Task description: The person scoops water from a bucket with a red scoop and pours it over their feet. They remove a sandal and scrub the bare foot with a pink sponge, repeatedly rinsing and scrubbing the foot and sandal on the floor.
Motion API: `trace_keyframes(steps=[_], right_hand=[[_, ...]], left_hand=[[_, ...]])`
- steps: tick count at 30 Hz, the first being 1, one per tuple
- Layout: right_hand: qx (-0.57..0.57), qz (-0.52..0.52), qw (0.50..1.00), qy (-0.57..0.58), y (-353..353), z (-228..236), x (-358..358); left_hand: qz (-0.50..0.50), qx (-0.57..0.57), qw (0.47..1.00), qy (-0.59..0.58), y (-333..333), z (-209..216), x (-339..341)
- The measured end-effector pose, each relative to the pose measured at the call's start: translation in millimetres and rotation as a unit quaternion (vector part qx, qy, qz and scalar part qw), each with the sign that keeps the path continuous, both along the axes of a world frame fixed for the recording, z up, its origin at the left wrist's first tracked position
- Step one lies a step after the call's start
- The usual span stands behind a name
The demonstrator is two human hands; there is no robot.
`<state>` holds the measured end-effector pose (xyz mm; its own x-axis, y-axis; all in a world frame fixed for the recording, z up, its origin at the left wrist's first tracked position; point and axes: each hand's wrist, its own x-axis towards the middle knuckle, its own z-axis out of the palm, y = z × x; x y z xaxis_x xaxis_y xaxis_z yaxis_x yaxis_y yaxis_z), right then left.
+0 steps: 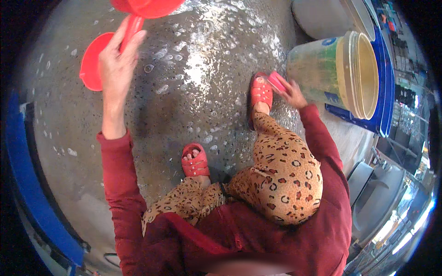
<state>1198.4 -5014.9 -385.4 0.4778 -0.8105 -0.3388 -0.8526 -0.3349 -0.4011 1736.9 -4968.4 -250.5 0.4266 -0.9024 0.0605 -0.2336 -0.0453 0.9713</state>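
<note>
At the upper left, my left hand (119, 62) is closed round the handle of a red plastic dipper (154, 6). The top edge of the picture cuts off its bowl. A second round red plastic piece (92, 64), like another dipper's bowl, shows beside and partly behind that hand; whether it is held too, I cannot tell. On the right, my right hand (294, 94) grips a small pink block (276, 82), perhaps a scrubbing brush or sponge, close beside my right red sandal (261, 92). The underside of the block is hidden.
Foamy water covers the grey floor (184, 110). A yellowish bucket (317, 69) lies on its side at the right, against a blue plastic piece (386, 92). Behind it is a grey tub (329, 18). A blue edge (37, 198) curves along the left.
</note>
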Motion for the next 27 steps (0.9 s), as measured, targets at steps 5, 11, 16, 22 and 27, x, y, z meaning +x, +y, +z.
trace_keyframes(steps=[5, 11, 16, 22, 27], right_hand=[[0.033, -0.078, 0.995, -0.059, 36.0, 18.1, 43.1], [-0.158, -0.031, 0.981, 0.107, -22.8, -33.5, 130.4], [-0.029, -0.012, 0.999, 0.027, 34.9, 25.2, 15.6], [-0.021, -0.102, 0.992, 0.074, 31.0, 11.8, 67.9], [-0.076, -0.176, 0.974, 0.120, 8.5, -5.5, 109.7]], left_hand=[[0.097, -0.020, 0.994, -0.037, 18.0, 7.6, 26.0], [0.066, -0.044, 0.997, 0.002, 2.4, 14.7, 11.1], [0.063, -0.041, 0.997, -0.007, 17.8, 15.5, 8.6], [0.091, -0.047, 0.993, 0.059, 8.8, 0.7, -0.3], [0.000, -0.005, 0.993, 0.121, -22.3, -26.2, -21.9]])
